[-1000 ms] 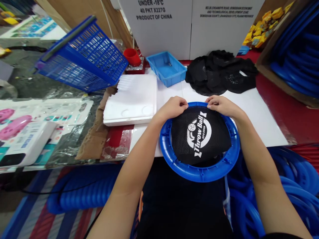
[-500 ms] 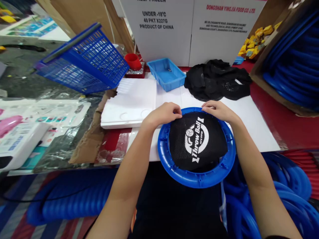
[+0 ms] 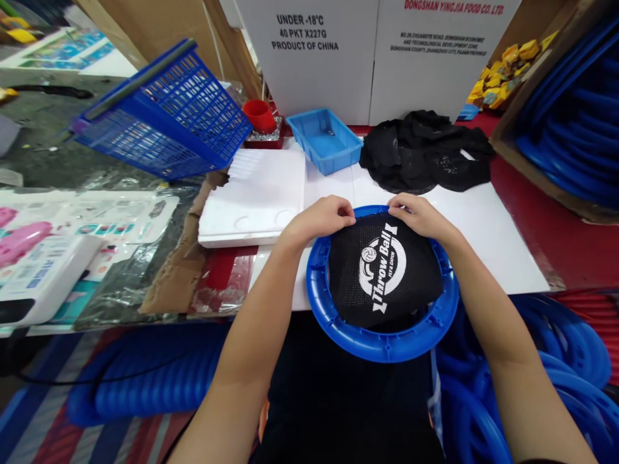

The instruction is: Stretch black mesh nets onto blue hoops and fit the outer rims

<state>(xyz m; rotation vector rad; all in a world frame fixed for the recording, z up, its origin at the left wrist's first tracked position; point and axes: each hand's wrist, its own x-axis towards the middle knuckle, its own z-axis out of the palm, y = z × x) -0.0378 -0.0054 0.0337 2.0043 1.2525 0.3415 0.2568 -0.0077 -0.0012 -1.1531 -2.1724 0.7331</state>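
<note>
Both hands work the far edge of the blue ring (image 3: 382, 341), which overhangs the tabletop (image 3: 488, 238) edge. The left hand (image 3: 322, 219) and right hand (image 3: 418, 216) each pinch the black mesh (image 3: 382, 270) against the rim. The far edge looks seated; the near side lies loose inside the ring, so most of the fitting remains. Behind, the small blue tray (image 3: 324, 138) looks nearly empty, the tilted blue basket (image 3: 164, 113) shows nothing inside, and spare mesh pieces (image 3: 425, 151) lie heaped.

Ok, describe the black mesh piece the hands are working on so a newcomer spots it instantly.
On the white board near the table's front edge lies a blue plastic ring. The black mesh piece is spread across it. Unlike the crumpled black mesh pile behind, it shows a white "Throw Ball" logo.
</note>
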